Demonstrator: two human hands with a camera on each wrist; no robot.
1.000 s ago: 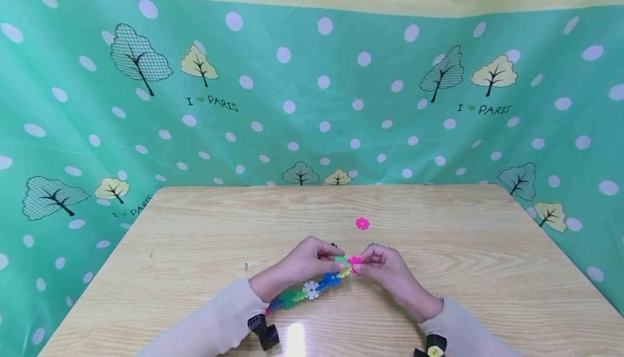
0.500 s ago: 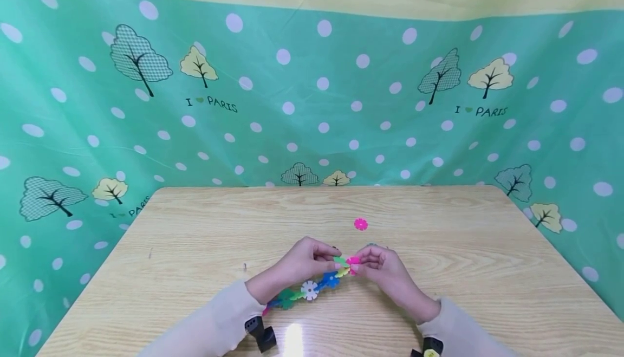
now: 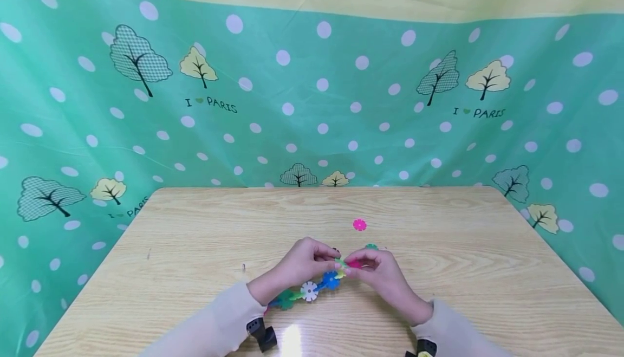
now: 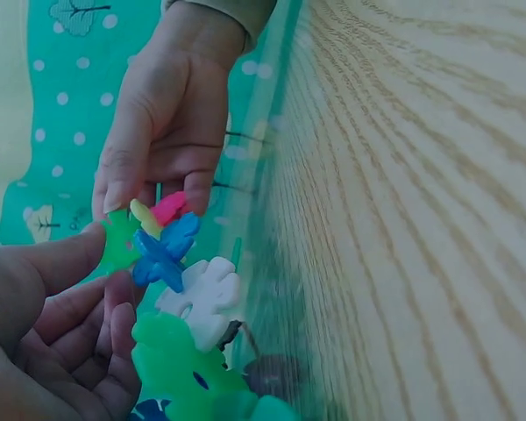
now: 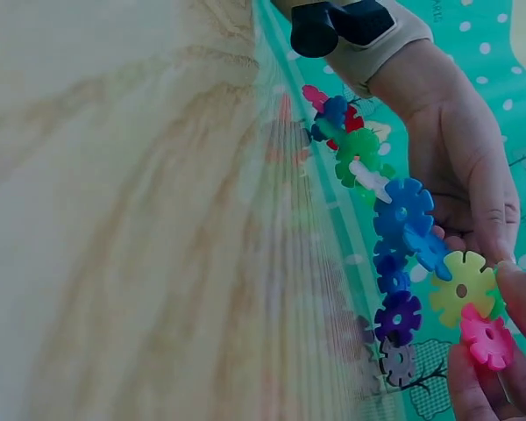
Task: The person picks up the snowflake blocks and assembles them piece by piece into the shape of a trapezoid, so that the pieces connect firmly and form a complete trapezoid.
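A chain of snowflake-shaped plastic discs in blue, white, green and yellow runs from under my left wrist up to my fingertips. My left hand pinches the chain's far end at a green disc. My right hand pinches a pink disc and presses it against the yellow disc at that end. In the right wrist view the chain hangs past the left palm, and the pink disc sits between my fingertips.
A loose pink disc lies on the wooden table beyond the hands, and a green one shows just behind my right hand. A teal dotted curtain surrounds the table. Black wrist camera mounts sit near the front edge.
My right hand has shifted slightly left, closing the pink disc in against the chain end. The green disc behind it is now more exposed.
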